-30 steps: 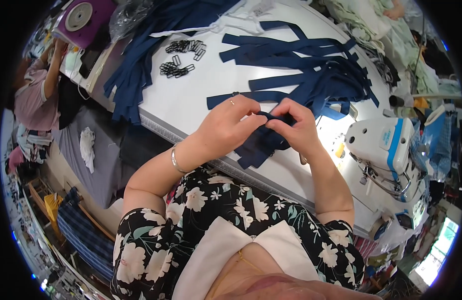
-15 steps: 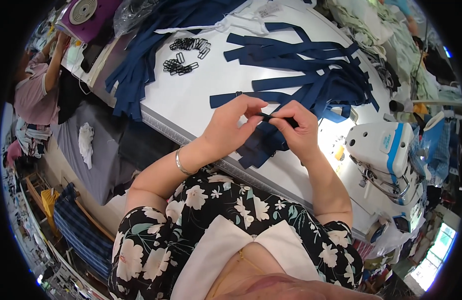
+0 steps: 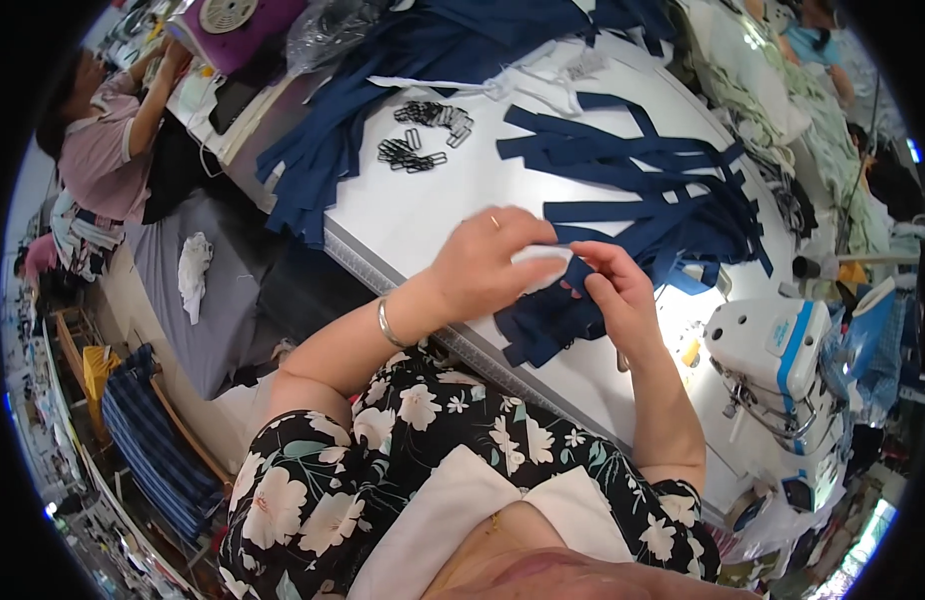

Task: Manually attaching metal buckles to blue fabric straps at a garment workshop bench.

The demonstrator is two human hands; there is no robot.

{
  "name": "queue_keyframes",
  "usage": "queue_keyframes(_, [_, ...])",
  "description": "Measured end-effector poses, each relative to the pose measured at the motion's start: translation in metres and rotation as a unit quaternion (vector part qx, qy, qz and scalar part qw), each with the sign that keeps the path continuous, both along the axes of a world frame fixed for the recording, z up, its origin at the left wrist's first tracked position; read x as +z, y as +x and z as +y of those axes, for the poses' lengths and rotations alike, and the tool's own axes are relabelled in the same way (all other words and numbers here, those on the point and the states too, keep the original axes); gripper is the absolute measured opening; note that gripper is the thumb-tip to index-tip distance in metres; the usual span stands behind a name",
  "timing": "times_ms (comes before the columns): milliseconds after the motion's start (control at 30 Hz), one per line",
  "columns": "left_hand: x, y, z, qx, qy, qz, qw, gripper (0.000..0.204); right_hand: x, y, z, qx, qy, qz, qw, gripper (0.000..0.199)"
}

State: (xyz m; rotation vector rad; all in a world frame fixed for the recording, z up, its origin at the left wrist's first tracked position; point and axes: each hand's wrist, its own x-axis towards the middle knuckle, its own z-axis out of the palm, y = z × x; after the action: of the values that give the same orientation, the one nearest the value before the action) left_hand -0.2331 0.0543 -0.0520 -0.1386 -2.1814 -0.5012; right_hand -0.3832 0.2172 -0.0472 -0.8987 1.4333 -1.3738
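Observation:
Over the near edge of the white table, my left hand [image 3: 498, 258] is held with its thumb and fingers apart, slightly smeared by motion. A white patch shows in the gap between them; whether it is cloth or table I cannot tell. My right hand [image 3: 621, 300] pinches a navy fabric strap [image 3: 580, 272] between thumb and fingers, close to my left fingertips. More navy straps [image 3: 543, 325] lie under and beside my hands. Farther off are two small piles of black strap sliders [image 3: 411, 155], the upper one [image 3: 433, 115] partly glaring in the light.
A white sewing machine [image 3: 763, 340] with a blue stripe stands at the right, its lamp lit. Navy straps [image 3: 623, 150] spread across the table, with a larger navy heap [image 3: 313, 190] at its left. A purple appliance [image 3: 223, 30] and a co-worker [image 3: 108, 150] are at the far left.
My hands have shifted slightly down and to the right in view. My left thumb and fingers, pinched at the dark strap before, are now apart. The whole view has also shifted.

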Motion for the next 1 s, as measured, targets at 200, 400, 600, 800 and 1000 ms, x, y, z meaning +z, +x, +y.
queue_keyframes(200, [-0.016,0.023,-0.064,0.349,-0.091,-0.245,0.900,0.027,-0.004,0.005,0.001,-0.057,0.004,0.038,0.998,0.032])
queue_keyframes(400, [-0.036,0.033,-0.089,0.315,-0.111,-0.229,0.914,0.008,-0.009,0.002,0.001,-0.040,-0.057,0.073,0.995,0.011])
queue_keyframes(600, [-0.036,0.033,-0.094,0.296,-0.141,-0.211,0.921,0.014,-0.012,0.002,0.000,-0.070,-0.074,0.058,0.993,0.003])
queue_keyframes(800, [-0.025,0.037,-0.101,0.271,-0.142,-0.196,0.932,0.019,-0.016,0.002,-0.001,-0.077,-0.087,0.066,0.991,0.004])
queue_keyframes(1000, [-0.016,0.017,-0.081,0.217,-0.034,-0.006,0.976,0.016,-0.013,0.007,-0.003,-0.109,-0.102,-0.028,0.988,0.004])
